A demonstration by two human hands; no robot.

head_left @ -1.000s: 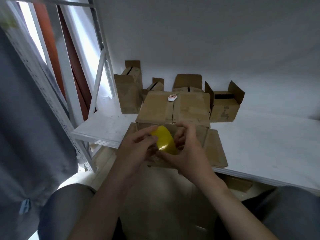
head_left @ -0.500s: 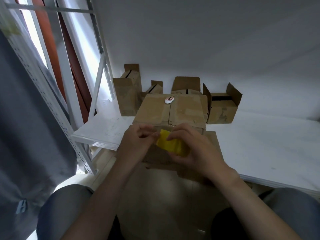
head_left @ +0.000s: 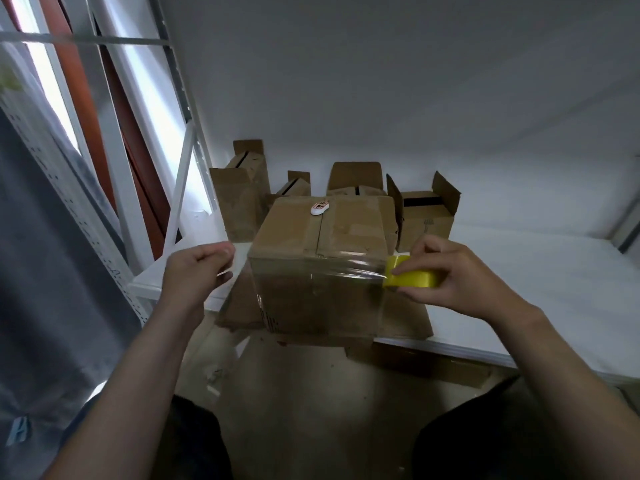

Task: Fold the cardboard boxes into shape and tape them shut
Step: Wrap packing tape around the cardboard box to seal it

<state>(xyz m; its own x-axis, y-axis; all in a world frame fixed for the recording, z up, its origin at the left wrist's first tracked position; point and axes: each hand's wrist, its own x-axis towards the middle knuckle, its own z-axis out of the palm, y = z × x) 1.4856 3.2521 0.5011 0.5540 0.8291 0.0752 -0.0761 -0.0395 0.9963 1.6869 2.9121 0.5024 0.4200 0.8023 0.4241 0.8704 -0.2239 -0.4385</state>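
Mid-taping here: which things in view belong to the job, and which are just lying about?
Job: closed front box; yellow tape roll in right hand; clear tape strip pinched by left hand; open boxes behind.
Lying about: small white object on the box; grey cloth at left.

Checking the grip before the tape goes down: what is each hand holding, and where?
The left hand pinches the free end of the clear tape strip. The right hand grips the yellow tape roll round its outer surface.

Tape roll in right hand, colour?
Yellow. The tape roll in the right hand shows best in the head view.
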